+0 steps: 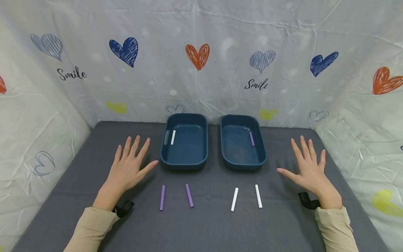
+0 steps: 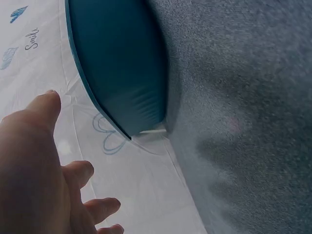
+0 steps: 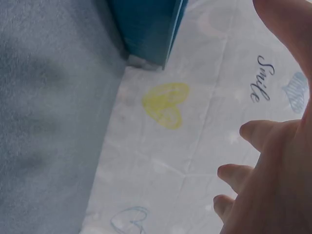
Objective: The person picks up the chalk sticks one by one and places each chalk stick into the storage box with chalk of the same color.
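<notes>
My left hand (image 1: 127,171) is spread with straight fingers above the table, left of the left blue tray (image 1: 184,164), holding nothing. My right hand (image 1: 310,171), likewise spread and holding nothing, is to the right of the right blue tray (image 1: 244,164). One white chalk stick (image 1: 173,137) lies in the left tray; one purple chalk stick (image 1: 252,139) lies in the right one. In front of the left tray are two purple sticks, a left one (image 1: 162,197) and a right one (image 1: 189,195). Two white sticks, one left (image 1: 234,199) and one right (image 1: 258,196), lie before the right tray.
A dark grey cloth (image 1: 207,227) covers the table. Behind it and at both sides hangs a pale curtain (image 1: 233,21) printed with hearts and the word Smile. The two trays stand side by side near the back edge, with a narrow gap between them.
</notes>
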A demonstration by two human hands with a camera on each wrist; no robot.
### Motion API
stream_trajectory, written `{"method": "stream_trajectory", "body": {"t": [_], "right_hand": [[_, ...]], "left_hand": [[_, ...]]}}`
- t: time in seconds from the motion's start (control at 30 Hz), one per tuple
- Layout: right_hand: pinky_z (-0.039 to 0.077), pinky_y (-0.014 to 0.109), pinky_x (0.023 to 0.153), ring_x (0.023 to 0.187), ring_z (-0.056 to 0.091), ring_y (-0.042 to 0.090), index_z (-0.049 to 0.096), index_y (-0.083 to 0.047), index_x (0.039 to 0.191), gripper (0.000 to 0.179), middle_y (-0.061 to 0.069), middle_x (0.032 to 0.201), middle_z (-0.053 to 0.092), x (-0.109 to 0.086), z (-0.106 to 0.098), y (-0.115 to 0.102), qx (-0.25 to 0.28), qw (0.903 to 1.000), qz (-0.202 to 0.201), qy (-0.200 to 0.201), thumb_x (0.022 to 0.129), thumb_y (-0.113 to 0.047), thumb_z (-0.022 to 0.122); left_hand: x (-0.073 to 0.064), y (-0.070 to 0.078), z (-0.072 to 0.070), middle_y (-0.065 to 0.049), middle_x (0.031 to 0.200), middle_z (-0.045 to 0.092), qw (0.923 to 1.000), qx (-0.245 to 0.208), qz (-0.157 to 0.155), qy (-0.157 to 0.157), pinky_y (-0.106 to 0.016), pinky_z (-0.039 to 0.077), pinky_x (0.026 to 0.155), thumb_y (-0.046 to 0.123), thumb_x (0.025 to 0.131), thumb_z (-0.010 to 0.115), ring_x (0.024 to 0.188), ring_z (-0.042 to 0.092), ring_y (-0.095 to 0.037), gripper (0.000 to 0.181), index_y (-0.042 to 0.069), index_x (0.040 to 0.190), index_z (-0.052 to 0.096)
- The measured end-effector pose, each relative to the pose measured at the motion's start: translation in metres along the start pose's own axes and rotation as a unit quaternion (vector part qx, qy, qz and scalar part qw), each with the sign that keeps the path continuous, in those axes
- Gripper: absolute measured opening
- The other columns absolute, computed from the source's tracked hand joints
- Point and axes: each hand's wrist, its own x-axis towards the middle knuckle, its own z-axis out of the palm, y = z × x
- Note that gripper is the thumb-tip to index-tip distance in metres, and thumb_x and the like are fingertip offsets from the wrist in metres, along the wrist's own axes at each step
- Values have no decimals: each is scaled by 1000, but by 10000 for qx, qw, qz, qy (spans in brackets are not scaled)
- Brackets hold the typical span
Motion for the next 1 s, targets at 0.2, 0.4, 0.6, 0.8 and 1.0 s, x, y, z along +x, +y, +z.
{"method": "stream_trajectory", "body": {"t": [0.2, 0.4, 0.6, 0.8, 1.0], "right_hand": [[-20, 67, 107, 150, -16, 34, -3, -22, 161, 108, 9, 166, -12, 1, 4, -4, 67, 9999, -125, 54, 87, -56, 69], [-19, 66, 109, 151, -9, 35, -1, -20, 161, 108, 10, 166, -8, 2, 6, -13, 162, 9993, -309, 131, 87, -54, 70], [-19, 62, 111, 151, -4, 36, 0, -19, 161, 107, 13, 166, -2, 3, 10, -21, 257, 9987, -418, 126, 87, -53, 70], [-20, 60, 111, 151, -2, 36, 2, -17, 161, 106, 13, 166, 0, 1, 14, -29, 241, 9987, -449, 99, 88, -53, 70], [-19, 60, 112, 151, 0, 36, 2, -15, 161, 106, 16, 166, 4, 1, 17, -39, 106, 9988, -465, 108, 89, -56, 68]], "left_hand": [[4, 6, -1, -23, 163, 10, 10000, 2, 22, -42, -63, -3, 116, 61, 97, 49, 150, -2, -42, 87, 15, 161, 13], [9, 11, -1, -23, 163, 11, 9999, 62, 101, -11, -63, 1, 116, 64, 96, 47, 150, 0, -42, 88, 13, 161, 15], [14, 16, 1, -21, 164, 8, 9999, 39, 154, -21, -62, -2, 117, 66, 96, 46, 150, -1, -42, 90, 13, 161, 11], [19, 21, 5, -21, 164, 9, 9998, 10, 213, -44, -62, 0, 117, 66, 95, 46, 150, -2, -40, 91, 14, 161, 11], [24, 26, 7, -21, 164, 9, 9996, -20, 242, -135, -62, -1, 117, 68, 95, 45, 150, -2, -40, 92, 13, 161, 12]]}}
